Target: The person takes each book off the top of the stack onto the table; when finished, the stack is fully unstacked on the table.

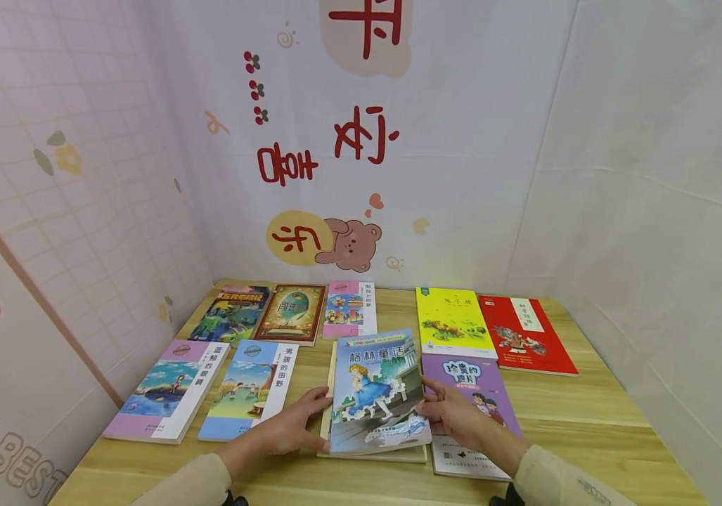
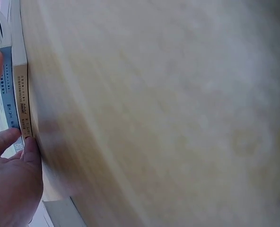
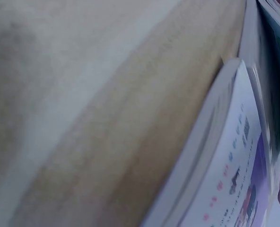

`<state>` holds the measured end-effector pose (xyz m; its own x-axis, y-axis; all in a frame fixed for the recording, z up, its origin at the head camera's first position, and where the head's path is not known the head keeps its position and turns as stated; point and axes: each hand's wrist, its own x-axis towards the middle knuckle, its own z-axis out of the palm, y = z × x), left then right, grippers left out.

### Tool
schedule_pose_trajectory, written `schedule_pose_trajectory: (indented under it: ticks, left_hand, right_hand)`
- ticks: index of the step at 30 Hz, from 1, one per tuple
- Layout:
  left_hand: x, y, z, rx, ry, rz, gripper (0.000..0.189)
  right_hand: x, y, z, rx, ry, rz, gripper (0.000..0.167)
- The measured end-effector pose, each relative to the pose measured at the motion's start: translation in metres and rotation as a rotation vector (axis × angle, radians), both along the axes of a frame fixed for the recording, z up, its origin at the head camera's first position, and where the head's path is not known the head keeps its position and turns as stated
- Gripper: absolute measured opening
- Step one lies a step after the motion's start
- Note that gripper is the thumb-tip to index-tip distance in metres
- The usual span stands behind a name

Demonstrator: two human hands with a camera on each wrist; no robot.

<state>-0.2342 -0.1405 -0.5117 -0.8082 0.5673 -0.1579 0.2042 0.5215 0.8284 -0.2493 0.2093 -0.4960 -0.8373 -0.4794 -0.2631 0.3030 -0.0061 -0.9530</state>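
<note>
A grey-blue storybook point(image 1: 376, 390) with a girl in a blue dress lies slightly askew on a cream-edged book point(image 1: 392, 455). Along its left edge rests my left hand point(image 1: 287, 425), thumb and fingers spread apart. In the left wrist view, fingertips touch the blue spine point(image 2: 8, 90) and the tan spine point(image 2: 22, 92) beneath. My right hand point(image 1: 455, 414) grips the storybook's right edge, its thumb at the cover. Below that hand lies a purple book point(image 1: 493, 383), partly covered, overlapping a white-covered book point(image 1: 462, 460). The right wrist view shows little of the right hand.
Left of the pair lie a pink book point(image 1: 167, 390) and a blue book point(image 1: 249, 386). Behind are a dinosaur-cover book point(image 1: 230, 314), a brown framed-cover book point(image 1: 291, 314) and a pink-and-white book point(image 1: 348, 309). A yellow book point(image 1: 452, 323) and a red book point(image 1: 528, 334) lie back right. White cloth walls point(image 1: 462, 140) surround the wooden table point(image 1: 588, 429).
</note>
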Motion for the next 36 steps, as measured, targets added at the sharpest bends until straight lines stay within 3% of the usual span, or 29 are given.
schedule_pose_trajectory:
  ticks: [5,12,17,23,36]
  left_hand:
    - [0.0,0.0,0.0,-0.005,0.004,0.001,0.086]
    - [0.001,0.0,-0.001,-0.011,0.004,-0.003,0.084]
    - [0.0,0.002,-0.002,-0.035,0.027,-0.003,0.086]
    - [0.0,0.002,-0.002,-0.065,0.046,-0.006,0.088]
    - [0.002,0.003,0.0,-0.084,0.04,0.001,0.089]
  right_hand:
    - [-0.002,0.0,0.003,0.021,-0.005,0.007,0.087]
    - [0.004,-0.004,0.005,0.116,0.014,-0.085,0.084]
    - [0.006,0.0,0.006,0.066,0.032,-0.094,0.083]
    - [0.004,0.015,0.012,0.013,0.069,-0.099,0.084]
    - [0.007,0.063,0.033,0.045,0.063,-0.166,0.082]
